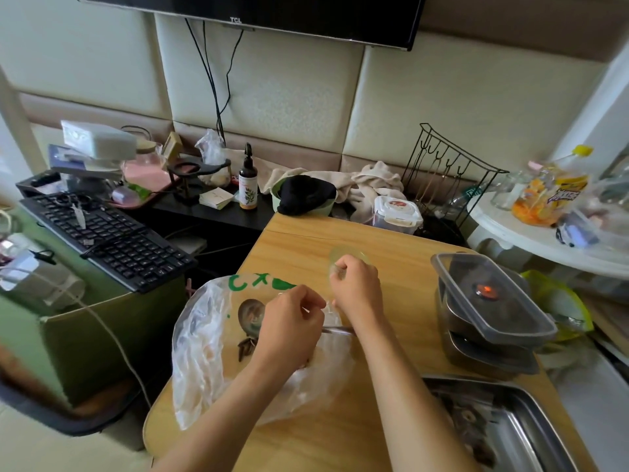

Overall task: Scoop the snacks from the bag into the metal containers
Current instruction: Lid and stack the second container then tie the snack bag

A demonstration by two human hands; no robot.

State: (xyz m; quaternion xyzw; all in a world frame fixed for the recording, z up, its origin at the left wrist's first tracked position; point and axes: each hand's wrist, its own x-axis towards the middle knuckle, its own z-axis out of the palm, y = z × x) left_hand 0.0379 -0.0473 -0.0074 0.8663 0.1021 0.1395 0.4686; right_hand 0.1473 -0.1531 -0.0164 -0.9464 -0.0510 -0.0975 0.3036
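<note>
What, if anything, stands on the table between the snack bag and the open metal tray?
Nothing visible: bare wood separates the bag from the open metal tray. Only the right forearm crosses above it; the lidded stack stands farther back.

what stays unseen around the bag [204, 352]
the left hand [289, 321] lies over the bag, hiding most of the snacks [246, 347] and whatever its curled fingers hold; just beyond the bag, the right hand [357, 287] pinches a clear object [347, 255] too blurred to name. right of the bag, the metal tray [537, 434] is cut by the lower edge, and dark lids hide what the stacked containers [490, 315] hold.
</note>
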